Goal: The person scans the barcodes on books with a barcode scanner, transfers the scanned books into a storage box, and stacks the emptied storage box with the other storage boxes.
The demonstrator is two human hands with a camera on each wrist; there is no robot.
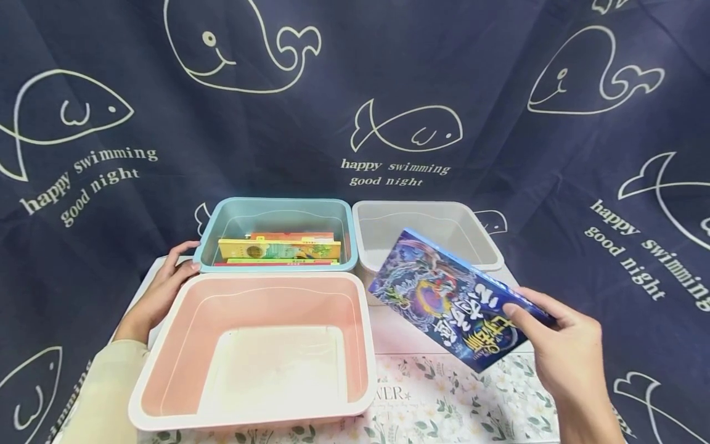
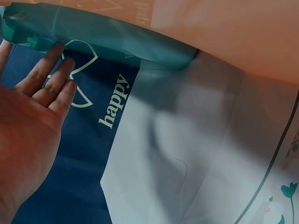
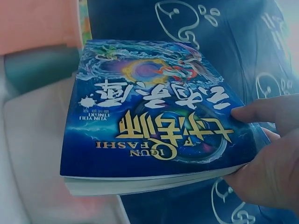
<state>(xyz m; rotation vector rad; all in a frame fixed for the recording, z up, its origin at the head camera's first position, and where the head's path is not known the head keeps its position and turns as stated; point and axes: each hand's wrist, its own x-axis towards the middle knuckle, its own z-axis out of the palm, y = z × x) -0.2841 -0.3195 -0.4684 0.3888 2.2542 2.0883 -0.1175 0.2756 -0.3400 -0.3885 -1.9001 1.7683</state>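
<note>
My right hand [image 1: 574,345] grips a paperback book [image 1: 444,290] by one end, thumb on its dark blue illustrated cover. The book is tilted in the air in front of the grey bin [image 1: 427,216]. Close up in the right wrist view, the book [image 3: 145,107] shows gold and white lettering and its page edges. On the left side, my left hand [image 1: 158,296] has its fingertips at the outer side of the teal bin [image 1: 277,216]. Its fingers look extended in the left wrist view, by the teal bin's wall [image 2: 107,39].
In the teal bin stand several thin books [image 1: 280,249], a yellow one among them. A large pink bin [image 1: 177,357] sits nearest me, in front of the teal one. Flower-patterned covering [image 1: 444,407] lies on the table. Behind hangs a navy whale-print curtain [image 1: 310,142].
</note>
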